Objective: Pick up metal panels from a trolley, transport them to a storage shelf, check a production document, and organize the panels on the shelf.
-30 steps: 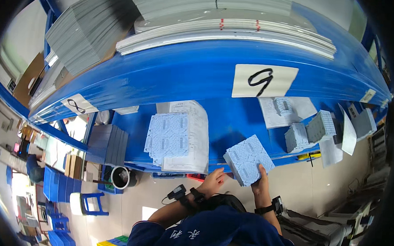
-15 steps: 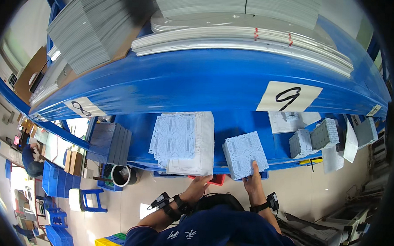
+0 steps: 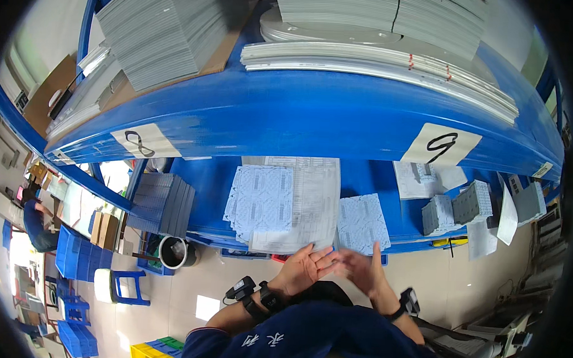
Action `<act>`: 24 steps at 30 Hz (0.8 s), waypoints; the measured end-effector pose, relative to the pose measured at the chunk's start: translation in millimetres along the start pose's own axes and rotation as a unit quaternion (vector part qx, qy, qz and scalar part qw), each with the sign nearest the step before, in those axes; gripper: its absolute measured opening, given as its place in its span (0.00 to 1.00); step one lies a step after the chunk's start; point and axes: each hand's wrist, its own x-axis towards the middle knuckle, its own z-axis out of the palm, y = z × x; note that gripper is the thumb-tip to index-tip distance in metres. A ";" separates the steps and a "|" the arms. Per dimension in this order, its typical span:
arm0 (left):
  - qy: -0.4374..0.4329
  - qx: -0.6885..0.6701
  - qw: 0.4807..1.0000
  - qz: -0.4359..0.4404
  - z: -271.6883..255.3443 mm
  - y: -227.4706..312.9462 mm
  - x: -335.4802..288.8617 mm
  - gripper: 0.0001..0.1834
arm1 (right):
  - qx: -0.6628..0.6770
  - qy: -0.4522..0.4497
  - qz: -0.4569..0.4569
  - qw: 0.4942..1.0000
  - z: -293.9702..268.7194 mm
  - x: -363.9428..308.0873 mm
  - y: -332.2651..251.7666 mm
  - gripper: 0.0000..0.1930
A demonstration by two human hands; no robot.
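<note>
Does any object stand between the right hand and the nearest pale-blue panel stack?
Nothing visible does. In this view, the open right hand slightly overlaps the front of the pale-blue panel stack; whether they touch is unclear.

Blue shelf beam [image 3: 282,124] bears two cream labels, each w/ one lg handwritten blk numeral: L label [image 3: 146,141], R label [image 3: 457,146]. Sm. pale tag [image 3: 542,170] nr beam's R end, marking too sm. to read. Navy shirt [image 3: 337,335]: two pale embroidered-looking chars. Printed sheet [image 3: 316,203] under L panel stack [image 3: 263,197]: dense rows/cols, illeg. Panel stack's dk print blocks illeg. too.
</note>
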 end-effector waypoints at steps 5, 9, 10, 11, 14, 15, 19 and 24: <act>-0.032 0.086 0.993 -0.080 17.8 10.0 -9.4 0.28 | -0.115 -0.050 -0.100 0.987 30.4 96.9 -61.5 0.34; -0.130 0.351 0.920 -0.112 39.3 50.2 -36.2 0.24 | -0.294 0.012 -0.073 0.953 51.7 114.5 -94.6 0.26; -0.043 0.589 0.804 0.068 44.6 65.0 -33.1 0.23 | -0.327 0.015 -0.103 0.939 53.7 120.8 -94.6 0.25; 0.050 0.762 0.599 0.241 48.8 77.3 -28.2 0.22 | -0.363 0.018 -0.133 0.922 60.2 122.8 -95.5 0.24; 0.183 0.887 0.226 0.359 51.4 89.7 -3.1 0.22 | -0.356 -0.012 -0.159 0.921 83.0 118.1 -94.5 0.23; 0.205 0.887 0.219 0.352 40.3 93.2 6.7 0.21 | -0.351 -0.024 -0.180 0.918 89.5 116.5 -95.4 0.22; 0.263 0.879 0.191 0.350 1.7 108.2 23.7 0.19 | -0.359 -0.015 -0.201 0.912 105.9 102.3 -115.5 0.22; 0.279 0.890 0.189 0.307 9.8 109.4 22.3 0.20 | -0.247 0.014 -0.296 0.923 85.8 37.6 -176.3 0.20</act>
